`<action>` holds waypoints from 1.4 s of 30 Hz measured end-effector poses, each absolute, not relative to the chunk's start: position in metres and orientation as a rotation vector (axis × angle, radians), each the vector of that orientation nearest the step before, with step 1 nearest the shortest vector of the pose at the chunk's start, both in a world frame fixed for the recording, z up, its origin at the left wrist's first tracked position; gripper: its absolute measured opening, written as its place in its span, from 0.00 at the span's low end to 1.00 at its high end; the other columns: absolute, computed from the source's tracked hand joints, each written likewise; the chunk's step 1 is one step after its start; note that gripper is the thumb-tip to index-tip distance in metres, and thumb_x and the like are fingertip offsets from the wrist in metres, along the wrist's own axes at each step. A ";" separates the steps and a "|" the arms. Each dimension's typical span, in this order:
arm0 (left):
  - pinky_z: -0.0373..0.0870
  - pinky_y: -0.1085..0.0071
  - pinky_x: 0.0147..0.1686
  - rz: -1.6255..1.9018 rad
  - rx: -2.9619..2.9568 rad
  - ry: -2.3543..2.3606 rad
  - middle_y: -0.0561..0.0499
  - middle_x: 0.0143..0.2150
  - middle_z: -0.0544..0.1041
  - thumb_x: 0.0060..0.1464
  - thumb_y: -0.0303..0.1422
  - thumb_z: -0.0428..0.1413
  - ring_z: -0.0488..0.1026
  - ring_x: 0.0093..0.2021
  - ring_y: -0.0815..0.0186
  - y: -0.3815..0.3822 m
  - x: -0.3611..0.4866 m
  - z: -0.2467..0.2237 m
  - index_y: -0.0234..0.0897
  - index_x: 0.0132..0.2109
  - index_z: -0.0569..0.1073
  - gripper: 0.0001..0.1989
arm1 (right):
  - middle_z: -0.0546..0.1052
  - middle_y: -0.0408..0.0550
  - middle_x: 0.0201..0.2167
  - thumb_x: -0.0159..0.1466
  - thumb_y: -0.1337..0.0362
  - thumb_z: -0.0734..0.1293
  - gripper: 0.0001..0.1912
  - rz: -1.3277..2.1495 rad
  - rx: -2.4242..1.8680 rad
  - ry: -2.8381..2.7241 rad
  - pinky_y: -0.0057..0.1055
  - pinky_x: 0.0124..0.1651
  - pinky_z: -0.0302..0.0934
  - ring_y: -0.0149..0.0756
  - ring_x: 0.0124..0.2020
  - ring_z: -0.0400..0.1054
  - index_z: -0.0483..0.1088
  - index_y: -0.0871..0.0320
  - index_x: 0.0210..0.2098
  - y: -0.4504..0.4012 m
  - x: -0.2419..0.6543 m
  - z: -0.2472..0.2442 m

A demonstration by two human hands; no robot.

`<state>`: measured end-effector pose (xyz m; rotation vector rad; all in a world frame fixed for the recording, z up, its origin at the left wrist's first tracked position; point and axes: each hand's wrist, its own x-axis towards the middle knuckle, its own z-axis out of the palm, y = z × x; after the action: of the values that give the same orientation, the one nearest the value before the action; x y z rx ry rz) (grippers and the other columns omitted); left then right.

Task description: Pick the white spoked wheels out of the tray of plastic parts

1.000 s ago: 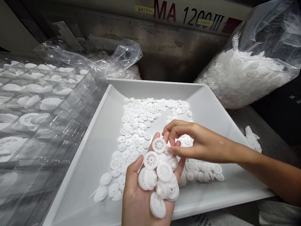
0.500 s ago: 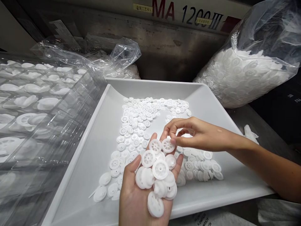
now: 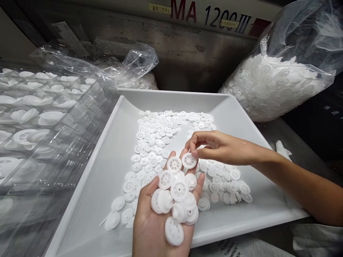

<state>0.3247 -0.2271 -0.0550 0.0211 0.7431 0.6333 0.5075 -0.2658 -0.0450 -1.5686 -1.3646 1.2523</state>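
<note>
My left hand (image 3: 158,225) is palm up over the front of the white tray (image 3: 102,157), cupped around a pile of white plastic gears (image 3: 179,190). Thumb and fingers of my right hand (image 3: 214,146) pinch one spoked white gear (image 3: 189,160) by its edge, just above the left fingertips and beside another gear in the pile. Many more loose gears (image 3: 152,142) lie across the tray floor behind and on both sides of the hands.
Clear plastic compartment trays (image 3: 50,142) with white parts stand at the left. A clear bag of white gears (image 3: 276,82) leans at the back right, another bag (image 3: 134,71) lies behind the tray. A machine panel (image 3: 187,39) rises behind.
The view has shifted slightly. My right hand still pinches the gear, which now sits a little more apart from the pile in my left hand.
</note>
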 end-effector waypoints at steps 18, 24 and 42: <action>0.73 0.49 0.49 0.658 0.077 0.771 0.39 0.63 0.68 0.58 0.33 0.51 0.70 0.57 0.47 -0.227 0.320 -0.061 0.44 0.67 0.60 0.29 | 0.75 0.43 0.45 0.68 0.62 0.65 0.05 1.077 -1.642 -1.548 0.33 0.53 0.60 0.32 0.49 0.67 0.67 0.58 0.42 -0.272 0.505 -0.037; 0.73 0.50 0.50 0.664 0.061 0.777 0.40 0.60 0.71 0.57 0.32 0.51 0.72 0.56 0.47 -0.226 0.319 -0.061 0.41 0.64 0.64 0.27 | 0.75 0.40 0.41 0.65 0.58 0.68 0.12 1.250 -1.683 -1.465 0.33 0.46 0.63 0.31 0.42 0.69 0.62 0.56 0.38 -0.276 0.502 -0.037; 0.73 0.48 0.50 0.686 0.058 0.836 0.42 0.57 0.74 0.58 0.32 0.52 0.72 0.55 0.48 -0.226 0.325 -0.058 0.40 0.60 0.71 0.22 | 0.75 0.44 0.38 0.64 0.68 0.69 0.08 0.796 -1.614 -1.776 0.25 0.43 0.62 0.27 0.39 0.69 0.68 0.61 0.42 -0.280 0.490 -0.029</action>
<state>0.3249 -0.2262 -0.0585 0.0585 0.8360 0.6865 0.4903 -0.2802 -0.0290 -1.6142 -1.7755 0.7960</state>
